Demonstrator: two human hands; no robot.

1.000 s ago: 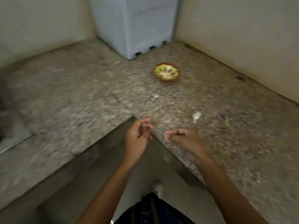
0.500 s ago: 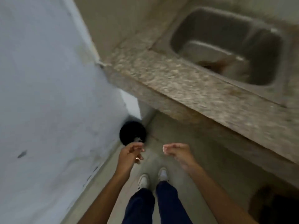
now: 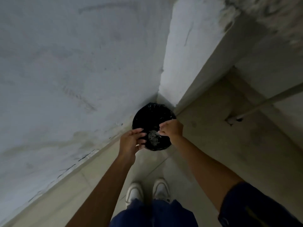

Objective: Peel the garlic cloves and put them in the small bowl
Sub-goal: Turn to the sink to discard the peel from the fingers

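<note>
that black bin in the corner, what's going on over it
A person stands over a black-lined bin set on the floor in the corner where two walls meet. Both hands are held above its opening: the left hand at the near-left rim, the right hand at the right, fingers curled. Pale scraps lie inside. Whether either hand holds anything cannot be told.

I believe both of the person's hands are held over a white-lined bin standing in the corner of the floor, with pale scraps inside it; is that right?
Not quite: the head view shows the bin lined with a black bag, not a white one. The rest holds: the left hand and right hand are over it, it stands in the floor corner, and pale scraps lie inside.
</note>
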